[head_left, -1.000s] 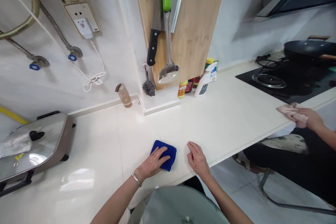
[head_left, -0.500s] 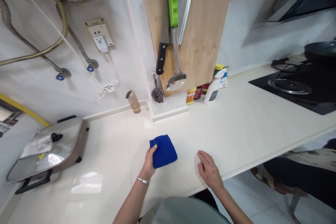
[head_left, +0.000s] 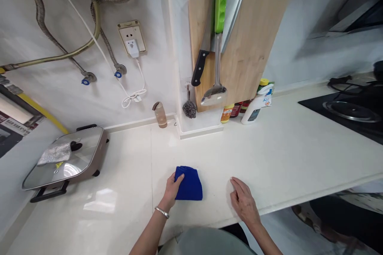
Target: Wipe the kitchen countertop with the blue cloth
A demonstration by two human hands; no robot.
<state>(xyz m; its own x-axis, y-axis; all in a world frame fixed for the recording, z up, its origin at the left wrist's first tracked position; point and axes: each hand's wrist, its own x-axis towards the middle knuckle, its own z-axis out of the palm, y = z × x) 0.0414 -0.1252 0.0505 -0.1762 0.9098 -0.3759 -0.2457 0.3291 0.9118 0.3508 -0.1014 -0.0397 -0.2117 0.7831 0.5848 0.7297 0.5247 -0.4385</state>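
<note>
A folded blue cloth [head_left: 190, 184] lies at the front of the white countertop [head_left: 131, 167]. My left hand [head_left: 172, 189], with a silver bracelet at its wrist, grips the cloth's left edge, thumb on top and the other fingers partly hidden. To the right of the cloth and apart from it, my right hand [head_left: 243, 201] rests near the counter's front edge. It holds nothing that I can see; its fingers are loosely stretched and the thumb stands a little apart.
An electric pan [head_left: 97, 151] with a glass lid stands at left. A bottle [head_left: 160, 115] is by the wall. A cutting board [head_left: 242, 59], knife [head_left: 200, 67], ladle [head_left: 218, 63] and scrubber [head_left: 189, 108] hang ahead. A spray bottle [head_left: 253, 109] and cooktop [head_left: 350, 107] are right.
The view has swung left, so the background sits further right. The blue cloth has turned slightly and come a little closer to me, still in my left hand. My right hand keeps much the same pose.
</note>
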